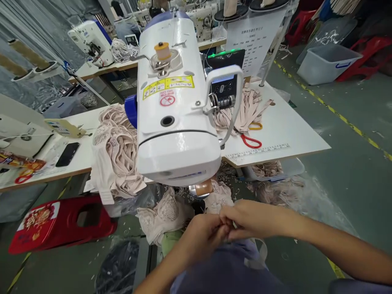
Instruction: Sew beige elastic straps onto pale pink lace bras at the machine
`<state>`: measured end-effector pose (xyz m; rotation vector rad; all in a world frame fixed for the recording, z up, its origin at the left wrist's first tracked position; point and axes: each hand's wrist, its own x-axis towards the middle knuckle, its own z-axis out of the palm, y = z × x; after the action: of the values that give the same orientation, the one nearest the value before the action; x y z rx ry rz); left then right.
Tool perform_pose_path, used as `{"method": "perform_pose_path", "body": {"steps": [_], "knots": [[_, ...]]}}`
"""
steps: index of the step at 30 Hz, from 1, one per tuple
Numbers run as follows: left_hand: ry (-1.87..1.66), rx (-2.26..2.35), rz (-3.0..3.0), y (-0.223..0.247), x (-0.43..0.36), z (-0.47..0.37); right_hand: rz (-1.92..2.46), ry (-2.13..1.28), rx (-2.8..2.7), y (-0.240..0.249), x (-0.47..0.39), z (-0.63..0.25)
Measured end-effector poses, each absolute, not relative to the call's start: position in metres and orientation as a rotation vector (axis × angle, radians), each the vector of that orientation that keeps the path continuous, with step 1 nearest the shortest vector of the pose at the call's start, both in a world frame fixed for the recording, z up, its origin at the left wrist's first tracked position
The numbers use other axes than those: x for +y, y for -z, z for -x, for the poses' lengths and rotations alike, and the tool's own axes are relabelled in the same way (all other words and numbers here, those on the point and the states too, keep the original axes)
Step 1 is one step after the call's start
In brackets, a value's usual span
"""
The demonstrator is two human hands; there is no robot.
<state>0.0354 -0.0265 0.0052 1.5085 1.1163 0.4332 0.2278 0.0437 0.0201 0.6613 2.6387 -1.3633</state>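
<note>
Lace fabric point(167, 214), pale pink and softly crumpled, lies below the head of the sewing machine point(179, 102), just in front of my hands. It shows in two portions, one to the left with a rounded, cup-like swell and a raised floral texture, the other directly beyond my fingers; I can't tell from my view whether they join.

My left hand point(205, 234) and right hand point(249, 218) meet over the purple cloth point(226, 269) at the lap. The fingers of both are curled in and drawn together, tips meeting; whatever may be pinched between them is hidden from me, so I can't say what they are clamped on. A thin, pale band point(261, 255) curves in a loose loop below my right hand. A bit of green cloth point(172, 241) shows beside my left wrist.

The machine's casing is smooth, glossy white plastic or painted metal, with rounded edges, a yellow label and a squat orange-topped spool point(162, 51). To its left, a heap of lace-edged strips point(118, 151) spills over the white tabletop point(294, 118) in long, limp folds. On the right, flat matte strips point(245, 108) fan out beside the red-handled scissors point(251, 141), and a clear ruler point(259, 151) runs near the front edge. Lower left stands a shiny red plastic stool point(65, 224) with an oblong opening in its seat.
</note>
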Motion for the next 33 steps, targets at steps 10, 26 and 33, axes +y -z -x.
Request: {"method": "perform_pose_path", "body": {"steps": [10, 26, 33], "knots": [[-0.900, 1.287, -1.252, -0.005, -0.014, -0.048, -1.471, 1.719, 2.956, 0.010, 0.046, -0.254], [-1.105, 1.364, -1.847, -0.006, -0.007, -0.042, -1.731, 3.152, 1.330, 0.014, 0.064, -0.208], [-0.876, 1.991, -2.154, 0.007, -0.006, -0.015, -1.749, 2.802, 1.905, 0.010, 0.093, -0.199]]}}
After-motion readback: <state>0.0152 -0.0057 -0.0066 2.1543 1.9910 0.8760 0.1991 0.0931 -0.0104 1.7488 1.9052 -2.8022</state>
